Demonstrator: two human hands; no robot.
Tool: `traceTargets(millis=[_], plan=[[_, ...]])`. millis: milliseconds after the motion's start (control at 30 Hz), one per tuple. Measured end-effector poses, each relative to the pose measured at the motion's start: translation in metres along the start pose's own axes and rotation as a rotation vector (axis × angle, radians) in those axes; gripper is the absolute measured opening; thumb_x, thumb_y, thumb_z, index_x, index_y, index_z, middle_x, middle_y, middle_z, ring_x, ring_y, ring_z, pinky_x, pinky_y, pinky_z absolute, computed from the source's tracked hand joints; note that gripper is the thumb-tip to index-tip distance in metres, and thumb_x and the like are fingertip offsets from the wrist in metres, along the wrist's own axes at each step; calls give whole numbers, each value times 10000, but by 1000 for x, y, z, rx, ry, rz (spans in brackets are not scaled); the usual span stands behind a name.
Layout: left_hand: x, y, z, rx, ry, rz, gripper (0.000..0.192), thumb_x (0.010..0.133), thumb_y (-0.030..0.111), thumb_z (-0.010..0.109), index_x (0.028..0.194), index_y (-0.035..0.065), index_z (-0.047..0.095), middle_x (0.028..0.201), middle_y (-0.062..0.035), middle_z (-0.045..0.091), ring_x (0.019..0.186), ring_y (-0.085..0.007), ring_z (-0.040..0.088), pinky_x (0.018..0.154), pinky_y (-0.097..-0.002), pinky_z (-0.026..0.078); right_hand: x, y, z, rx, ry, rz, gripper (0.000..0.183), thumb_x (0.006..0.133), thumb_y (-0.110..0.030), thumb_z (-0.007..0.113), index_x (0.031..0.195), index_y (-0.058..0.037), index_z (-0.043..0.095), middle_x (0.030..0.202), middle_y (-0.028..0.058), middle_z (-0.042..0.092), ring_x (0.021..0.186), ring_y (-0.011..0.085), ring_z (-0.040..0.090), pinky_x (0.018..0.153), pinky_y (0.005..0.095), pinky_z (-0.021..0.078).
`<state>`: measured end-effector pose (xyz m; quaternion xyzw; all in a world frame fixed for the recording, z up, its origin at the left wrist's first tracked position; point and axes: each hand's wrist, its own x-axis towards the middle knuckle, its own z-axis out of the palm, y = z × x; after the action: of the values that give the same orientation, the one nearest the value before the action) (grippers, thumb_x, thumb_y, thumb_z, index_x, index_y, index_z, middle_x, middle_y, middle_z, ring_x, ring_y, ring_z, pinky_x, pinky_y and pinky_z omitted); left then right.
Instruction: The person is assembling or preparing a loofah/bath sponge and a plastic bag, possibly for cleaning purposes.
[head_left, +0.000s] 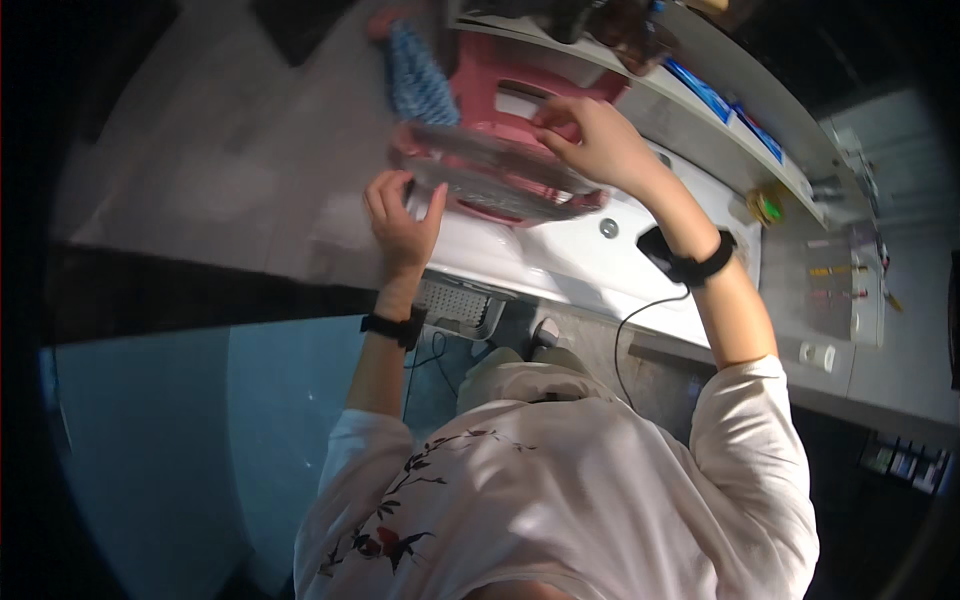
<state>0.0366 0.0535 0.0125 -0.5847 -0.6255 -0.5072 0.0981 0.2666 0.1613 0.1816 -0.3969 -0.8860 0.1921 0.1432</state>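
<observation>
A pink plastic rack or stool-like frame (480, 90) stands over the white sink basin, its exact kind unclear. Across its lower part lies a blurred, shiny grey sheet or strip (502, 180) with pink ends. My left hand (405, 217) is at the near left end of this strip, fingers apart; whether it touches is unclear. My right hand (592, 139) hovers over the rack's right side, thumb and fingers curled; blur hides whether anything thin is between them. A blue textured cloth (420, 75) lies against the rack's left side. Both wrists wear black bands.
The white sink (637, 262) has a round metal drain (608, 228). Behind it runs a shelf (645, 71) with blue boxes (697, 88). A grey perforated basket (457, 307) sits below the sink edge. A black cable (616, 352) hangs from the right wrist. A toothbrush holder (862, 292) is at right.
</observation>
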Motion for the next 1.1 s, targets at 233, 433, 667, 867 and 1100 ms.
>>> traceTargets(millis=[233,433,667,867,1100], plan=[[35,71,5,294,-614,384,1003,623,275,823,1456,127,285,1495,-100,296,1379,-321,263,1104,-548,195,-255,194,11,80,323,694,275,800,-203,653,975,8,651,886,152,688,847,266,667,772,351,513],[37,68,32,499,-827,393,993,680,292,780,1487,169,214,1536,-21,226,1412,-247,215,1118,-581,140,-448,285,63,77,208,1321,318,737,-190,672,978,18,660,880,159,681,837,268,663,772,341,514],[4,107,19,433,-592,270,805,781,266,704,1456,122,289,1519,-115,247,1400,-326,220,1102,-562,188,-483,419,88,48,362,1282,567,704,-109,640,1242,31,530,1150,255,604,1078,367,590,915,379,475],[-42,143,4,396,-611,90,552,859,166,625,1362,61,424,1484,-146,306,1355,-341,299,1089,-464,265,-448,494,80,-62,297,1377,542,748,4,577,1277,-93,518,1282,176,491,1192,337,493,952,391,454],[-84,168,3,360,-663,-188,386,883,122,593,1263,81,540,1396,-118,421,1263,-309,411,1031,-400,358,-450,516,83,-170,225,1424,162,827,-191,615,874,-57,693,884,157,689,832,351,653,750,431,517]])
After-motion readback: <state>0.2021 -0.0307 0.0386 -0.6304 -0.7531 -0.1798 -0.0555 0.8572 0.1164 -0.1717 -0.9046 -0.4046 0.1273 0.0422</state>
